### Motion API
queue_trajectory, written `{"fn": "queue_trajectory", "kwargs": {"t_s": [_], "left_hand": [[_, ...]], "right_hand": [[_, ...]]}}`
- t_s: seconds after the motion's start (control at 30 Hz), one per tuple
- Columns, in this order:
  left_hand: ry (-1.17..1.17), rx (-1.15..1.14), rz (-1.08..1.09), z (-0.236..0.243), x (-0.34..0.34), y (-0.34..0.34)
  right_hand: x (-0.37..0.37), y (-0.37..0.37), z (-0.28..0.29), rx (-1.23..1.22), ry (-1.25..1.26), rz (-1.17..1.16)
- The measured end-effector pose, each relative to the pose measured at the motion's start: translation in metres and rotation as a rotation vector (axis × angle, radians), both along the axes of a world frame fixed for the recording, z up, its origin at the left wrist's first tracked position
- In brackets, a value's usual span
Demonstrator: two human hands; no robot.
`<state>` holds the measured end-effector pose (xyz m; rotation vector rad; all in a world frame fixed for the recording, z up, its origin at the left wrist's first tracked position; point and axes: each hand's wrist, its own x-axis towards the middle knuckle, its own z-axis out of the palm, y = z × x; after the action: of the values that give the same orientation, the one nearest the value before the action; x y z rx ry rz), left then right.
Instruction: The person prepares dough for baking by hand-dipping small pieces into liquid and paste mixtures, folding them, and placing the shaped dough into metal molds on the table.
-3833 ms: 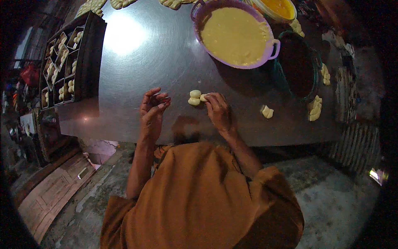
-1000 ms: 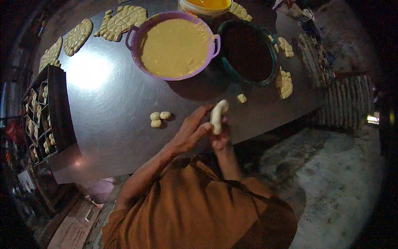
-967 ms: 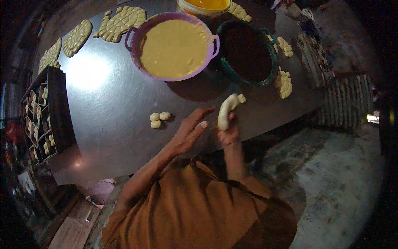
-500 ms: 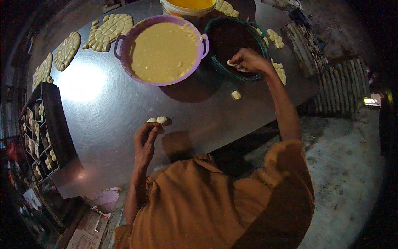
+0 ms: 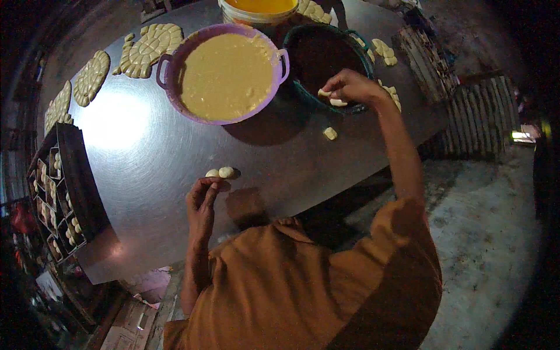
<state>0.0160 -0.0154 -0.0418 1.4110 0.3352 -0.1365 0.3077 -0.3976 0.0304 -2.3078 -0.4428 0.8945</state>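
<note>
A green-rimmed tub (image 5: 307,93) sits beneath our right hand (image 5: 352,87), which pinches pale dough (image 5: 338,102), probably light, soft, easily dented, best held lightly by its sides. Just beyond our left hand (image 5: 202,201), fingertips bunched, lie dough balls (image 5: 226,172); whether it grips one, we cannot tell.

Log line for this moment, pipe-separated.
left hand: at small dough balls, grip unclear | right hand: holding pale dough at green basin | nearby: purple basin with yellow batter, dark compartment tray
</note>
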Motion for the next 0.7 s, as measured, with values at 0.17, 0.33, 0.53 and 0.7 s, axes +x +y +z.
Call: {"fn": "queue_trajectory", "kwargs": {"t_s": [0.17, 0.33, 0.53, 0.7], "left_hand": [[0.075, -0.062, -0.030, 0.013, 0.005, -0.017], [0.059, -0.181, -0.146, 0.015, 0.008, -0.035], [0.079, -0.230, -0.121, 0.011, 0.006, -0.035], [0.148, -0.376, -0.234, 0.017, 0.014, -0.045]], "right_hand": [[-0.025, -0.018, -0.001, 0.227, -0.075, -0.334], [-0.044, -0.015, -0.011, -0.179, -0.592, 0.088], [-0.040, -0.009, 0.023, 0.060, -0.139, 0.009], [-0.087, 0.010, 0.025, 0.671, 0.261, -0.291]]}}
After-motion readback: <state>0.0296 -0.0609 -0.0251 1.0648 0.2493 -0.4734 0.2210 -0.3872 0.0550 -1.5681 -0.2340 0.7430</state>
